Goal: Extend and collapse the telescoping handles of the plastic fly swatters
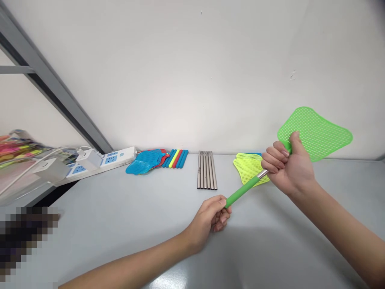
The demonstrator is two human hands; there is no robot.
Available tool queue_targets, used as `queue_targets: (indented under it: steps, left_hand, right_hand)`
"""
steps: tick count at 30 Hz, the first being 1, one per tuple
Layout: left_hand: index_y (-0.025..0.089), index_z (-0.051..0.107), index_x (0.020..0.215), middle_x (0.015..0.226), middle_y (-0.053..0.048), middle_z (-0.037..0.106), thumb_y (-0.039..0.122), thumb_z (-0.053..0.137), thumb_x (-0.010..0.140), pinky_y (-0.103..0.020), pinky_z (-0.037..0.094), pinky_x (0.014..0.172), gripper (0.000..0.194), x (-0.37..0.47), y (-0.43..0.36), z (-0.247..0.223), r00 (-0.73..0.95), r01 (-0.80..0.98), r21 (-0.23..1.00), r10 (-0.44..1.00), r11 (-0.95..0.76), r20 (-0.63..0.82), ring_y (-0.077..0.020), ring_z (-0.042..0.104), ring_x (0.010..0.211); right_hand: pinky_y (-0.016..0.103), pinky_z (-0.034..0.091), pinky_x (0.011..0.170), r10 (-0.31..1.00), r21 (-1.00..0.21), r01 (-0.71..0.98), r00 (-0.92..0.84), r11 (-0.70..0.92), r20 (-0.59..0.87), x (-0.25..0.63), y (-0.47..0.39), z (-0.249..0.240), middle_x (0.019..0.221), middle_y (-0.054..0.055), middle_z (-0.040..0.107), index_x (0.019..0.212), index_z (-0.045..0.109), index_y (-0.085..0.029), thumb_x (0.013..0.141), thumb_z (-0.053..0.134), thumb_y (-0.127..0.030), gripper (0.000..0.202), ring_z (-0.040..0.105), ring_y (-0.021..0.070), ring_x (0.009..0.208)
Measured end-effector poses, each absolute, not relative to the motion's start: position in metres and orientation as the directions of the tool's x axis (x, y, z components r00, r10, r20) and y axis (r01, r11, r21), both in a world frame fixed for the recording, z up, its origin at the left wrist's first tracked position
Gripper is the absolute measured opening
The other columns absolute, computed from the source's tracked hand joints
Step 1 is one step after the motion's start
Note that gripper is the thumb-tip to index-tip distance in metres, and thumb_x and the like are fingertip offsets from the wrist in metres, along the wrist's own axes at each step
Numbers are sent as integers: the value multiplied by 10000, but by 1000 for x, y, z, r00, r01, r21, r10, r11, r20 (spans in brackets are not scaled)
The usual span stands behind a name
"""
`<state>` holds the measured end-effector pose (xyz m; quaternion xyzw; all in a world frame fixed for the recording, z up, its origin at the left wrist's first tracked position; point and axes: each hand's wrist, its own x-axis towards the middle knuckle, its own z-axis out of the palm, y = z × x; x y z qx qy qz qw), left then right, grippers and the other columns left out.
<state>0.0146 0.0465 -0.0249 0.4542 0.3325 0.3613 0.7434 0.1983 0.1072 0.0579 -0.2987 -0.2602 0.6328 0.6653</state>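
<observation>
A green fly swatter (315, 134) is held above the table by both my hands, its perforated head up at the right. My right hand (290, 162) wraps round the metal rod just below that head, thumb pointing up. With closed fingers my left hand (212, 216) grips the lower end of the green handle (244, 192). A short piece of bare metal shows between handle and right hand. Behind the handle lie yellow swatter heads (248, 167), with a blue edge showing beneath them.
Several metal tubes (207, 170) lie side by side at mid-table. Left of them are coloured handles (177, 159) and a pile of blue and red swatter heads (146, 161). A power strip (118, 157) with plugged-in adapters stands further left, near packaged items (18, 150). A white wall rises behind.
</observation>
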Motion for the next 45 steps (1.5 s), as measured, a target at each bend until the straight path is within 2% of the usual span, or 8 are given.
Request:
queue_targets:
  steps: [3,11,19,27,29,35,40,45]
  left_hand:
    - [153,427,735,565,52,334,304,347,831,-204,187,459,197,15,43,-23,527,-193,935,835,297,-156,-49,263,453]
    - [160,418,732,574,51,290,420,325,846,-207,199,466,298,15,39,-21,487,54,990,862,132,-142,-72,245,503]
    - [161,383,664,551,45,315,308,301,838,-209,222,482,242,15,39,-22,534,-35,979,832,202,-153,-74,282,502]
    - [167,356,639,569,50,320,456,354,825,-211,221,477,343,15,36,-17,534,177,982,831,68,-154,-71,284,515]
    - [164,354,631,571,48,327,458,345,830,-206,232,473,356,15,37,-19,538,157,985,831,65,-141,-66,294,508]
    - [161,395,759,590,50,351,440,296,853,-189,242,423,311,16,42,-31,501,-97,976,857,196,-122,-49,318,442]
    - [143,470,803,582,45,339,443,320,848,-193,255,481,338,15,38,-26,513,63,995,853,77,-99,-65,320,518]
    - [161,412,729,547,61,311,460,359,829,-197,207,455,320,15,35,-21,545,104,991,829,80,-124,-60,246,487]
  right_hand:
    - [196,115,296,997,-725,-689,66,13,-45,200,108,58,443,-72,129,479,242,-175,787,416,-518,493,95,58,366]
    - [196,121,288,996,-733,-681,61,-2,-60,202,108,57,444,-72,126,481,243,-177,793,405,-517,489,97,58,360]
    - [194,109,293,993,-708,-703,25,-65,-116,201,108,52,450,-75,123,489,249,-178,788,424,-504,476,78,57,372]
    - [204,82,310,992,-718,-689,-17,-100,-121,197,106,51,466,-75,76,490,219,-183,779,428,-523,493,51,64,388]
    - [206,78,315,994,-736,-669,-35,-103,-108,195,104,52,472,-74,69,491,215,-184,774,421,-539,499,53,65,390]
    - [219,123,341,996,-774,-633,-86,-35,26,188,92,62,467,-65,79,491,196,-183,750,368,-619,535,104,74,386]
    - [223,99,343,986,-753,-650,-164,-104,6,185,85,63,445,-68,71,494,180,-184,751,338,-634,542,83,72,377]
    - [218,92,345,977,-728,-660,-205,-184,-61,180,83,55,442,-72,74,499,187,-183,767,347,-608,527,73,68,375]
